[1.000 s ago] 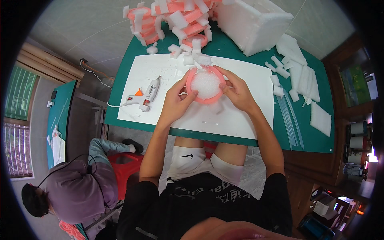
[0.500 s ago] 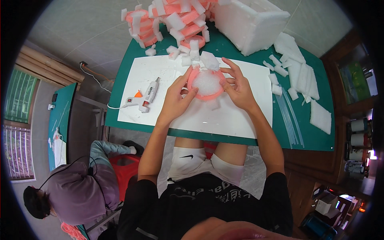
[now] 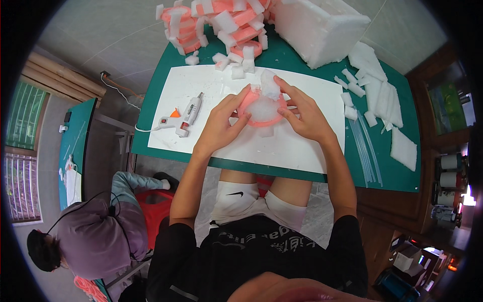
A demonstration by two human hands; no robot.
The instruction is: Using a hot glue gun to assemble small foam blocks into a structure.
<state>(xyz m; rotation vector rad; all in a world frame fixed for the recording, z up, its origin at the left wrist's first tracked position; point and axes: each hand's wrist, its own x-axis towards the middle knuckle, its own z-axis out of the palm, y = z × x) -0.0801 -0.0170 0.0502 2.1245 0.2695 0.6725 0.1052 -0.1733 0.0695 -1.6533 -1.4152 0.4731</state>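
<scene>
Evidently the ring [image 3: 266, 123] gets a grip from both sides because it is round and light-looking, and two opposed holds should keep it from turning. It is over the middle of the white board [image 3: 297, 156], straight in front of the person; whether its lower edge touches the board I cannot tell.

The left hand [image 3: 221, 121] takes the left edge, thumb on the near side and index stretched along the rim toward the top, with the rim pinched between. The right hand [image 3: 308, 117] is spread wider: its thumb is at the right edge, other fingers curl partly out of sight behind it, and the index reaches up to a white block [image 3: 270, 89] at the ring's far edge, seemingly to steady that piece.

The glue gun [image 3: 187, 118] lies on the board beyond the left hand, nozzle pointing away, presumably set there to stay near yet clear of the wrists. Glue sticks [image 3: 370, 151] and foam sheets [image 3: 382, 100] lie to the right on the green worktop [image 3: 397, 181], while the stacked rings [image 3: 239, 32] and foam box [image 3: 322, 35] fill the far side, perhaps to leave the board free for handling.

As for looks, the ring is pale pink and smooth, tilted a little, framing a white, pebbly centre. The block hides part of its far edge, and a small white tab [image 3: 265, 132] shows below its near edge.
</scene>
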